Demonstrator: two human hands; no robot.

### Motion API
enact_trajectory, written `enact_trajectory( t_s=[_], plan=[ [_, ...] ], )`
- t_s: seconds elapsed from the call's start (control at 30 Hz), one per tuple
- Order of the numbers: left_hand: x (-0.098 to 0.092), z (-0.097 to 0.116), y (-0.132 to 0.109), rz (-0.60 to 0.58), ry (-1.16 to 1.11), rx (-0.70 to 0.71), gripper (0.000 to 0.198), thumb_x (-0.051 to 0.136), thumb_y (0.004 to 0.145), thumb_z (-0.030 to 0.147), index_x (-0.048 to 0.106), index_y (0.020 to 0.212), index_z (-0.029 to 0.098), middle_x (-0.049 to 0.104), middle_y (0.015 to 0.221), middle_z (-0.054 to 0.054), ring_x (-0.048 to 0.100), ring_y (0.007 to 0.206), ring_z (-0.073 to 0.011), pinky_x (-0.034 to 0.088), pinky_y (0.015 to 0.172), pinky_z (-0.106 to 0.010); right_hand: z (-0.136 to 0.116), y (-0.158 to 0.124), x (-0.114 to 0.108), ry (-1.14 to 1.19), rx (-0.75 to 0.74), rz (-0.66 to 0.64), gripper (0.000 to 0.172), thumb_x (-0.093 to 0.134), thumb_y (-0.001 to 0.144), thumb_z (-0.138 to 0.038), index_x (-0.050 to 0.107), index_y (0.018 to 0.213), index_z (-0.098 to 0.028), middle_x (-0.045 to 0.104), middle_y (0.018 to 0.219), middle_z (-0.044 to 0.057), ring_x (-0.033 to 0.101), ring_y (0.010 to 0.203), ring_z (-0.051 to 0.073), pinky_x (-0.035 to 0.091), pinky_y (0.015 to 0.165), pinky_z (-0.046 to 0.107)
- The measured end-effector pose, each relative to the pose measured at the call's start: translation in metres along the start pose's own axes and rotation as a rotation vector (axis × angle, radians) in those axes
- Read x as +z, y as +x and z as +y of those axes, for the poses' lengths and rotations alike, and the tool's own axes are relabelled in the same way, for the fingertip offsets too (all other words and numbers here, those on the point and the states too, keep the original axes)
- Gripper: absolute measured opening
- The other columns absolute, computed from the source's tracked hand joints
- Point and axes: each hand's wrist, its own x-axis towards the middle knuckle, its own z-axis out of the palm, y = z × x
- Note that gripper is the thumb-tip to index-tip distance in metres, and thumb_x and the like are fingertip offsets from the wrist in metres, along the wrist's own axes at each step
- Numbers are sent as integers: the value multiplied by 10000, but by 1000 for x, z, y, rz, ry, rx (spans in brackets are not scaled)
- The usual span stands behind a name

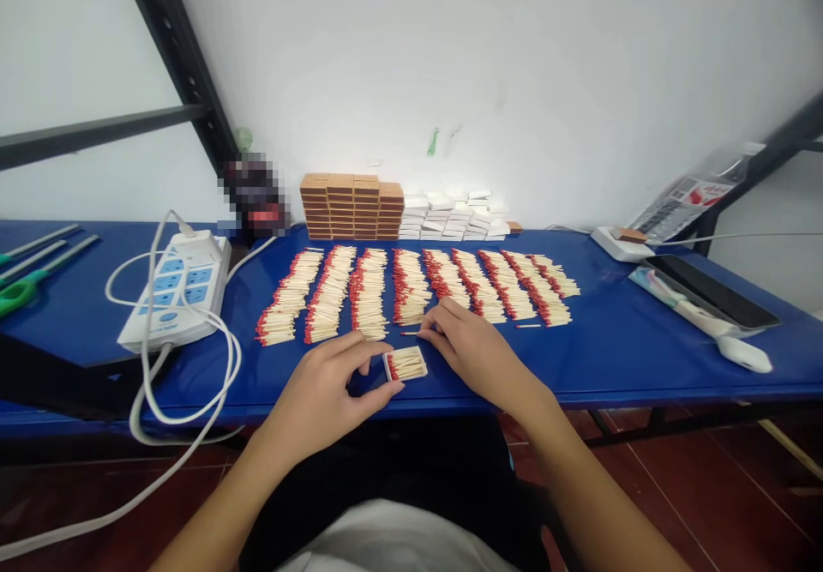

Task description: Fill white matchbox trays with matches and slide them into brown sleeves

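A blue table (601,353) spans the middle of the frame. Across its centre lie slanting rows of matches (331,296); behind them stand stacked brown boxes (351,207) and small white boxes (455,216). A power strip (168,291) sits at left, a black phone (717,289) at right.

White power strip (171,282), black phone (713,289), bottle (700,191)

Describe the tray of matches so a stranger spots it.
Find the blue table, then its rows of matches. In front of them, at the left grip, is a small white tray. Unlike the white stack behind, it sits apart, with matches inside.
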Motion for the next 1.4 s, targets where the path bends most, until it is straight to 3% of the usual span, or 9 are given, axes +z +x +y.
enact_trajectory(
  t_s=[0.17, 0.7, 0.93, 1.4],
  plan=[
    [1, -1, -1, -1, -4, 2, 265, 799, 966, 303, 741, 1218, 245, 632, 861, 21, 567, 712, -137, 480, 696, -273, 2, 0, 3, -2, 26, 39, 80, 552, 1099, -219, 632, 1088, -222, 677, 1080, 66, 690, 898, 227, 535, 750, 347],
    [1, 0, 0, 0, 5, -1, 269, 798, 965, 321, 745, 1217, 243, 642, 860, 14, 581, 716, -142, 483, 674, -271, 1, 0, 2, 7, 5, 41, 142, 517, 1113, -247, 657, 1133, -232, 661, 1086, 74, 699, 930, 238, 553, 779, 353],
    [1, 0, 0, -2, 0, 3, 266, 794, 969, 313, 744, 1222, 246, 638, 861, 18, 577, 717, -138, 488, 693, -273, 2, 1, 3, -8, 7, 29, 149, 524, 1107, -232, 626, 998, -226, 661, 1029, 64, 678, 888, 226, 537, 760, 349],
    [1, 0, 0, -4, -1, 0, 270, 797, 969, 320, 740, 1222, 245, 635, 863, 19, 575, 718, -142, 475, 699, -273, -2, -2, -5, 7, -5, -19, 98, 570, 1097, -242, 622, 1016, -227, 659, 1053, 63, 689, 896, 225, 553, 787, 351]
  ],
)
